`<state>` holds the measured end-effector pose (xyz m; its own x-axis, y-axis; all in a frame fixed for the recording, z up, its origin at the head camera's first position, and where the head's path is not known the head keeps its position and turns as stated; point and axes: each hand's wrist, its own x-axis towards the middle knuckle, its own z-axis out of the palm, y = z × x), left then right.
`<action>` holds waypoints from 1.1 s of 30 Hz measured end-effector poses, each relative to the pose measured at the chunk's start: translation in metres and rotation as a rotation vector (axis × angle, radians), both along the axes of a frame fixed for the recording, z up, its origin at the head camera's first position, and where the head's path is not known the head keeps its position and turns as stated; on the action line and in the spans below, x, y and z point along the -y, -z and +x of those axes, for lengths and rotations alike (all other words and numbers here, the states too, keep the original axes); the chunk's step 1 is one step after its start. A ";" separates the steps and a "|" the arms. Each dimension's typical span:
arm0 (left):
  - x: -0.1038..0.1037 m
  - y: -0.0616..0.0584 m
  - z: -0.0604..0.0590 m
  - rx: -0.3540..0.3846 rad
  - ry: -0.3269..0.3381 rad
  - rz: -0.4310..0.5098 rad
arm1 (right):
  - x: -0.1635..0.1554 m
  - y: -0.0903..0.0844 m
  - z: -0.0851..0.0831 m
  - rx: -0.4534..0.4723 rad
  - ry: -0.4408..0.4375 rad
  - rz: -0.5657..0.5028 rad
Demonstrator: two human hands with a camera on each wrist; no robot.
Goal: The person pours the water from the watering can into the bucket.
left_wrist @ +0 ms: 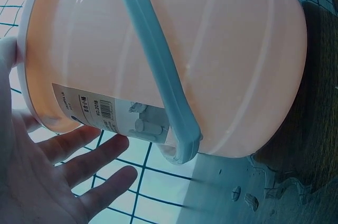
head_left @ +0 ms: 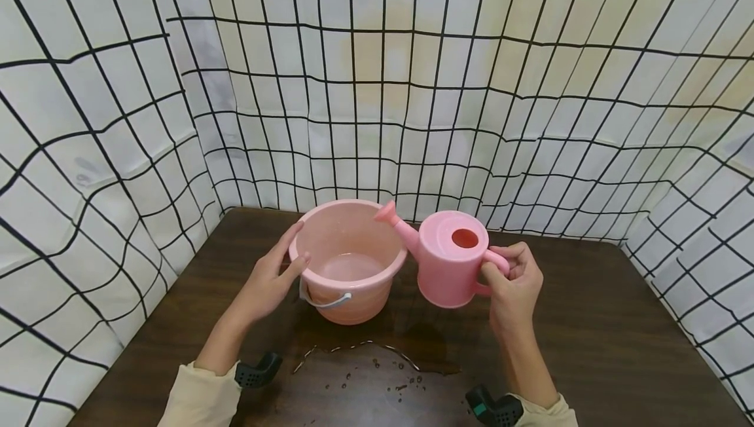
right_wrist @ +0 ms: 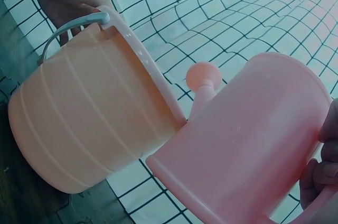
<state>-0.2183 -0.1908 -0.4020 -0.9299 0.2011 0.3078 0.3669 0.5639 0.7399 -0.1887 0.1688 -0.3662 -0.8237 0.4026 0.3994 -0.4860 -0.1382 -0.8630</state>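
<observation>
A pink bucket [head_left: 347, 263] with a pale handle [head_left: 324, 299] hanging at its front stands on the dark table [head_left: 589, 348], and a little water shows inside. My left hand [head_left: 271, 279] rests on the bucket's left side with fingers straight and the thumb at the rim; the same hand [left_wrist: 53, 182] lies spread beside the bucket [left_wrist: 185, 49] in the left wrist view. My right hand [head_left: 512, 279] grips the handle of a pink watering can [head_left: 450, 257]. Its spout [head_left: 393, 217] reaches over the bucket's right rim. The right wrist view shows the can [right_wrist: 253, 139] against the bucket [right_wrist: 90, 129].
A puddle and scattered drops of water [head_left: 377, 361] lie on the table in front of the bucket. White cloth walls with a black grid [head_left: 412, 86] close in the table on the left, back and right.
</observation>
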 end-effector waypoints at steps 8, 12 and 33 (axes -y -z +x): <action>0.001 -0.001 0.001 0.002 0.002 0.006 | -0.001 -0.005 -0.003 0.009 -0.024 0.005; 0.000 -0.001 0.001 0.002 0.003 0.009 | 0.000 -0.007 -0.004 0.015 -0.032 -0.003; 0.000 -0.001 0.002 0.014 0.011 0.036 | -0.004 -0.013 -0.008 0.014 -0.076 0.042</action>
